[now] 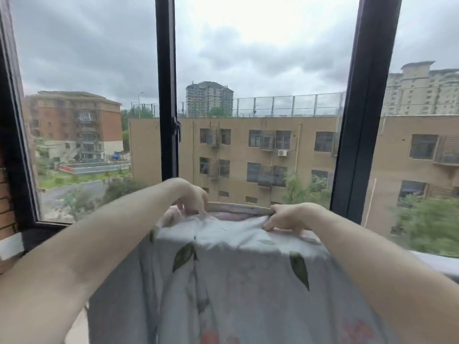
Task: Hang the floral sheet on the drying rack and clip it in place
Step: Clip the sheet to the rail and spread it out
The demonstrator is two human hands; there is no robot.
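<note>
Both my hands — left hand (192, 198), right hand (289, 218) — pinch the pale grey leaf-and-flower printed cotton sheet (238, 281) at its top edge, fingers curled tight.

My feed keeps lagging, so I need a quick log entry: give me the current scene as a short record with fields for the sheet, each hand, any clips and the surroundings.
sheet: floral sheet held up in front of the window, its top edge stretched between both hands
left hand: left hand pinches the top edge
right hand: right hand grips the top edge
rack: not visible
clips: none visible
surroundings: dark window frame, buildings outside
</note>
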